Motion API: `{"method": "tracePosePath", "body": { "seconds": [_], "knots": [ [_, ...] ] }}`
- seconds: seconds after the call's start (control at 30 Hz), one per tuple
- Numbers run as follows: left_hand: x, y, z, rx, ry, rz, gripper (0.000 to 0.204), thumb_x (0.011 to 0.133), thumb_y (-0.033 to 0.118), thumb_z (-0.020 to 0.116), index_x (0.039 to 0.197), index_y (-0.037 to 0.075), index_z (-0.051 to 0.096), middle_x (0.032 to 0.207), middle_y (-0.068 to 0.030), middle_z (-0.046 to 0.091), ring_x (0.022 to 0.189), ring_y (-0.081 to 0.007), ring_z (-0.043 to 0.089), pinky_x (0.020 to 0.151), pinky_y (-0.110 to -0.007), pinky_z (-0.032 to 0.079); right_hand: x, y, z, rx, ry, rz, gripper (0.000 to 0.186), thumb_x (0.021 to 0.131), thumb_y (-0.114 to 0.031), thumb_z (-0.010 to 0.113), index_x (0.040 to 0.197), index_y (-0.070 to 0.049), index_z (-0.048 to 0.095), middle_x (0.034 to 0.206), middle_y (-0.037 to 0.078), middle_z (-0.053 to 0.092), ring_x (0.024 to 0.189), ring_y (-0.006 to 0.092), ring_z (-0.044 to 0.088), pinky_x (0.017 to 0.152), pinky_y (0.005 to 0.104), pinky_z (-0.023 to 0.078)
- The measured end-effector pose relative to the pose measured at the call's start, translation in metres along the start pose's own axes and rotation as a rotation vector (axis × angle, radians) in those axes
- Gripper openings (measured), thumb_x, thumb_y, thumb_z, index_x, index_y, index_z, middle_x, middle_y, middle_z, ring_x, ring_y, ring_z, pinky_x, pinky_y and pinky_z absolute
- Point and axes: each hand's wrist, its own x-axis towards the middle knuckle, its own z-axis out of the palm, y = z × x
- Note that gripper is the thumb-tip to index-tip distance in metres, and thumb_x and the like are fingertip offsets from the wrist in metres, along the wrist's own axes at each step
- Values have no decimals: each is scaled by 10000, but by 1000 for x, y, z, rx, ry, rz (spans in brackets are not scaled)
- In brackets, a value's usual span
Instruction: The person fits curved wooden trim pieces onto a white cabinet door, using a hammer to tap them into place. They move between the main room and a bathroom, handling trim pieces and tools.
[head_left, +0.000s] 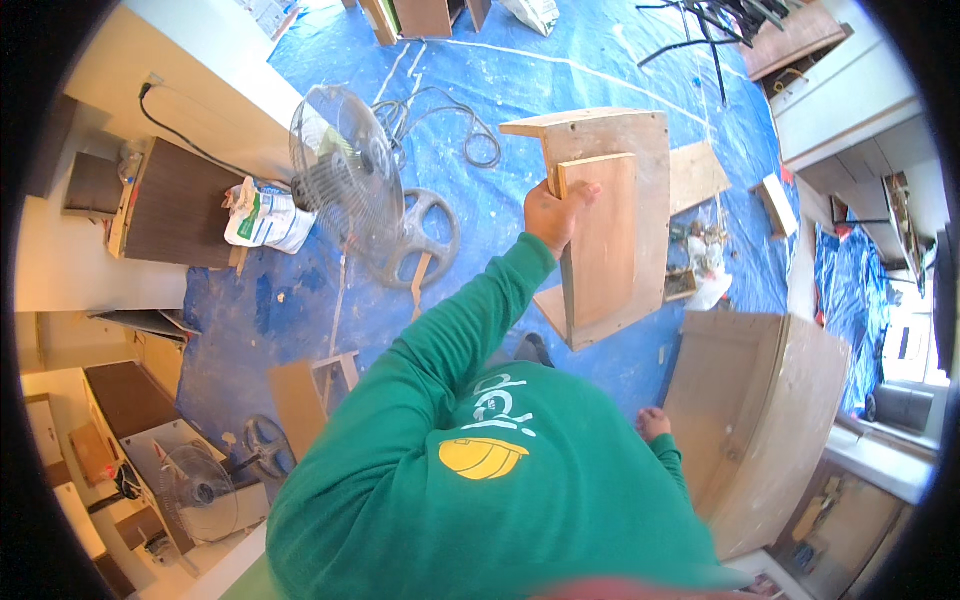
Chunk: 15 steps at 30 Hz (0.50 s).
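My left hand (pixel 556 213) is closed round the edge of a flat wooden board (pixel 608 230), its thumb lying over the face. Directly behind that board is a larger open wooden piece (pixel 652 220), box-like, with small holes along its edges. Whether the two are joined, I cannot tell. Lower down on the right, my right hand (pixel 655 424) hangs beside a big wooden cabinet carcass (pixel 765 400). Its fingers look curled, and nothing shows in them. A gap between this hand and the cabinet is hard to judge.
Blue sheeting (pixel 480 75) covers the floor. A standing fan (pixel 345 150) with a grey base is on the left, its cord (pixel 470 135) looping across the sheet. Another fan (pixel 200 485) is at lower left. A white bag (pixel 265 215) and loose boards (pixel 700 175) lie around.
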Motion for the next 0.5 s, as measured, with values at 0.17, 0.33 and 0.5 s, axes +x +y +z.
{"method": "tracePosePath", "body": {
  "seconds": [0.17, 0.33, 0.5],
  "knots": [
    [131, 34, 22, -59, -27, 49, 259, 846, 150, 807, 1050, 36, 694, 953, -14, 691, 847, -107, 634, 775, -292, 517, 120, -206, -55, 221, 144, -151, 260, 969, -217, 653, 1169, -50, 659, 797, 26, 666, 624, 112, 601, 550, 289, 496],
    [294, 57, 11, -121, 42, 148, 301, 864, 187, 803, 1091, 32, 679, 982, -15, 689, 869, -116, 639, 803, -301, 523, 237, -323, -69, 95, 144, -244, 240, 967, -229, 657, 1140, -61, 667, 806, 24, 664, 613, 125, 594, 533, 286, 477],
    [415, 117, -2, -195, 280, 216, 326, 885, 131, 777, 1154, -16, 666, 1070, -60, 703, 923, -137, 657, 836, -286, 532, 268, -412, -77, -60, -41, -34, 217, 956, -250, 656, 1061, -64, 698, 812, 59, 677, 639, 170, 610, 558, 317, 485]
  ]
}}
